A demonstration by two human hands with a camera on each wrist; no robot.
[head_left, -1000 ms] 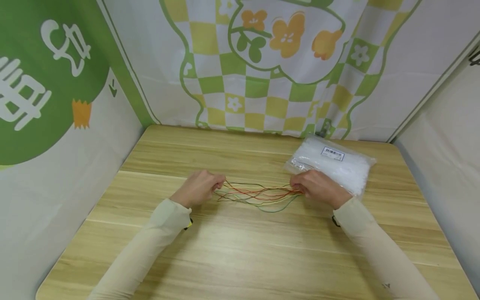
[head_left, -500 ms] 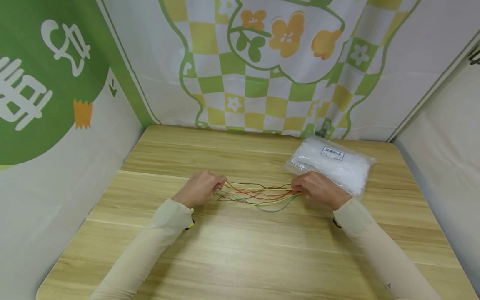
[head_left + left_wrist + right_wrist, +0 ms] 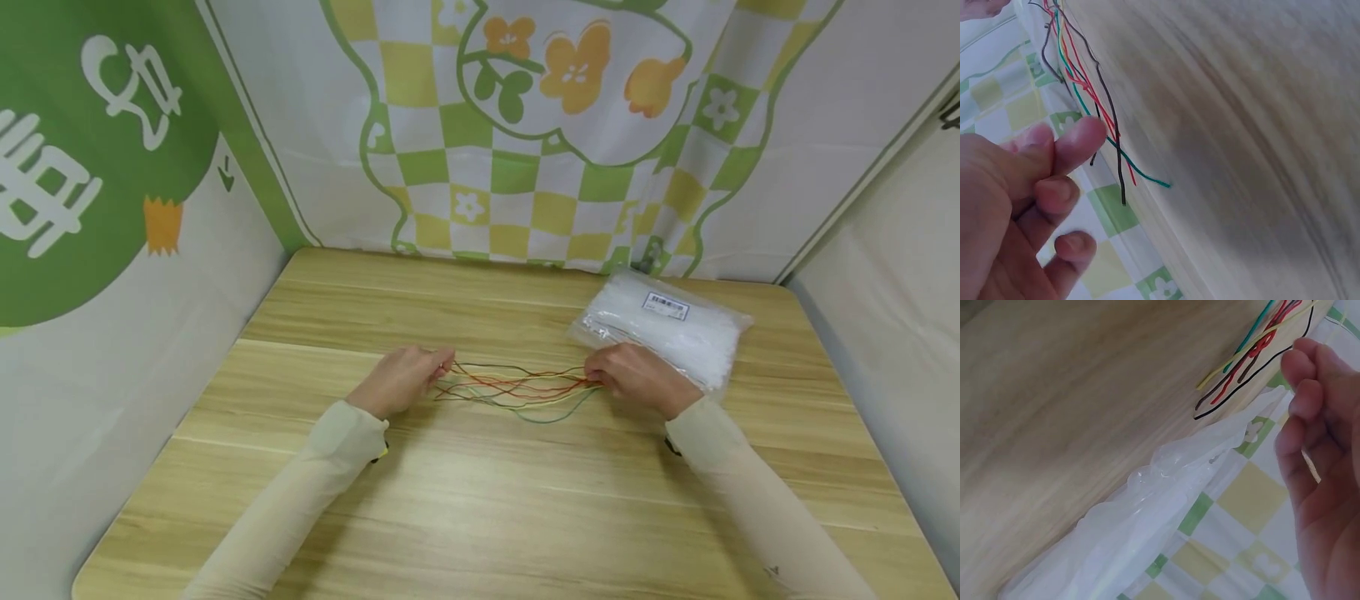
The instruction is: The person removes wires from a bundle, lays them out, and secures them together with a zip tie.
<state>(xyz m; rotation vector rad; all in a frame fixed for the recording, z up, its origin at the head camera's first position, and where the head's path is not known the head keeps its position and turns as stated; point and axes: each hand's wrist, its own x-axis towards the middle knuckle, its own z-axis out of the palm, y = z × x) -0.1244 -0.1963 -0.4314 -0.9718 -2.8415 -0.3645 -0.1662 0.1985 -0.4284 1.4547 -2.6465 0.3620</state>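
Note:
Thin coloured wires (image 3: 517, 387) stretch loosely across the table between my hands, some crossing one another. My left hand (image 3: 401, 382) is at their left end, thumb and index finger pinched together. In the left wrist view, the green wire (image 3: 1138, 170) and red wires (image 3: 1085, 85) pass beside those fingertips. At the right end, my right hand (image 3: 637, 379) pinches with thumb and index; in its wrist view a thin pale yellow strand shows between the curled fingers. Loose ends of a yellow wire (image 3: 1247, 347) and a black wire (image 3: 1235, 394) lie nearby. The pinched spots themselves are hidden behind the fingertips.
A clear plastic bag (image 3: 690, 342) of white contents with a barcode label (image 3: 666, 306) lies at the back right, partly behind the right hand. The wooden table (image 3: 480, 517) meets a green-and-yellow checked cloth (image 3: 510, 208) at its far edge.
Both hands stay nearly in place, with only a slight shift of the left hand. The wires between them keep almost the same layout, and the bag has not moved.

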